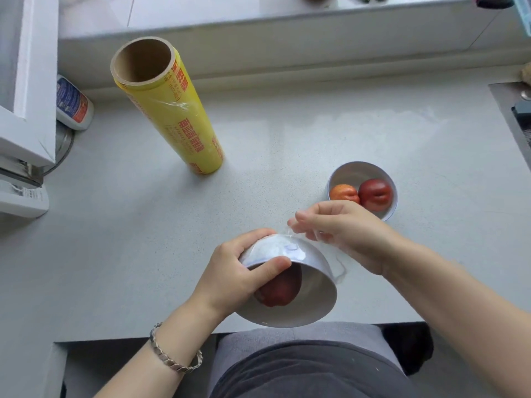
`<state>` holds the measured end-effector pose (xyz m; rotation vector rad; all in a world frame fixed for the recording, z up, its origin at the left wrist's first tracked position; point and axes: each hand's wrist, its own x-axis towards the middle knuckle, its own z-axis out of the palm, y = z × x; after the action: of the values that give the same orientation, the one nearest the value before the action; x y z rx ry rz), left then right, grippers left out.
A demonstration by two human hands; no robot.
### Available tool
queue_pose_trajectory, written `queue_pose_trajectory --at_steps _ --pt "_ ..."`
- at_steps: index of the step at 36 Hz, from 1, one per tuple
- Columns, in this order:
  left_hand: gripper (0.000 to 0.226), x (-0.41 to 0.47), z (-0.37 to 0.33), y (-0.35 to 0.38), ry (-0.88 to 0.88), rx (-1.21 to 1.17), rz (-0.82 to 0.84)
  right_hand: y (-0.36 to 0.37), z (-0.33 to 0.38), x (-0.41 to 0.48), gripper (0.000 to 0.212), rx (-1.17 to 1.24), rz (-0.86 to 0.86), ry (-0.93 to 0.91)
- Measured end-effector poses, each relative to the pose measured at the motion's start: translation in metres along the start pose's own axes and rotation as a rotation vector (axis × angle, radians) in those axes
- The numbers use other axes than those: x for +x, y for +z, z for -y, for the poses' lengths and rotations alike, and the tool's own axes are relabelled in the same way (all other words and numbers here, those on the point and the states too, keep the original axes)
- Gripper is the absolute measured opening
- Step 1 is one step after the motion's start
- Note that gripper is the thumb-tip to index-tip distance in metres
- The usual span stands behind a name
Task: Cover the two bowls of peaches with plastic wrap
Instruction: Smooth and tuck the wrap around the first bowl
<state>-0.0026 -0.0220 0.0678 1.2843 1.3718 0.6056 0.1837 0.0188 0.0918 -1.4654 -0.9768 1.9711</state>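
- Bracelet (pixel 175 359): metal links on the left wrist, low at 7 o'clock, nearest the camera. Forearm runs up toward centre.
- Held bowl (pixel 311 300): white, at 6 o'clock, lifted over the near edge of the desk (pixel 143 225). Tipped so its mouth faces the camera and its underside faces away.
- Dark red peach (pixel 280 291) lies inside the held bowl, against the left of the wall.
- Left hand (pixel 238 271): grips the held bowl at its 9 o'clock side. Thumb lies across the rim on the mouth side, fingers curl over the underside.
- Plastic wrap (pixel 287 249): clear film stretched over the bowl's underside, with a loose wrinkled tail hanging at the bowl's 3 o'clock side.
- Right hand (pixel 344 237): at 1 o'clock of the held bowl, wrist bent inward, fingers curled and pinching the loose film just above the bowl's base.
- Second bowl (pixel 362 170): white with a blue rim line, upright on the desk at 3 o'clock, uncovered, just behind the right hand.
- It holds an orange peach (pixel 344 193) and a red peach (pixel 375 194), touching side by side.
- Roll (pixel 175 122): yellow, cardboard core, standing on end at 10 o'clock, well apart from both bowls. Red Chinese characters run down it; I cannot read them reliably.
- Bottle (pixel 73 103): white, at far 10 o'clock near the wall. Blue and red label, print too small to read.
- Window ledge (pixel 258 27): pale, across 12 o'clock.
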Motion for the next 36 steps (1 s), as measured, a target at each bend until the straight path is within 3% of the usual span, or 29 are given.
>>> queue_pose_trajectory --at_steps 4,7,10,16,21,28,32,34,36 --pt "0.045 -0.002 0.002 0.0 -0.008 0.02 0.049 0.005 -0.008 0.002 0.017 0.328 0.06 0.027" --pt "0.039 -0.003 0.004 -0.001 0.015 0.004 0.089 0.004 -0.01 0.003 0.014 0.434 0.062 0.043" --pt "0.033 -0.005 0.005 -0.002 0.031 -0.01 0.113 0.005 -0.013 0.003 0.012 0.354 0.015 0.083" --pt "0.045 -0.008 0.005 -0.003 0.132 -0.013 0.085 0.007 -0.026 0.005 0.024 0.156 -0.088 0.159" --pt "0.054 -0.007 0.007 -0.003 0.2 0.033 0.07 0.007 -0.028 0.002 0.017 0.206 -0.044 0.229" --pt "0.051 -0.009 0.008 -0.001 0.257 0.012 0.071 0.001 -0.032 -0.001 0.027 0.082 -0.04 0.312" --pt "0.053 -0.01 0.008 -0.002 0.245 -0.026 0.028 -0.01 -0.026 -0.006 0.009 0.063 -0.237 0.132" --pt "0.055 -0.01 0.01 -0.004 0.22 -0.033 -0.007 -0.015 -0.013 -0.016 0.006 0.019 -0.327 -0.107" --pt "0.054 -0.01 0.012 -0.006 0.195 -0.03 -0.033 -0.014 0.003 -0.034 0.013 -0.111 -0.302 -0.357"
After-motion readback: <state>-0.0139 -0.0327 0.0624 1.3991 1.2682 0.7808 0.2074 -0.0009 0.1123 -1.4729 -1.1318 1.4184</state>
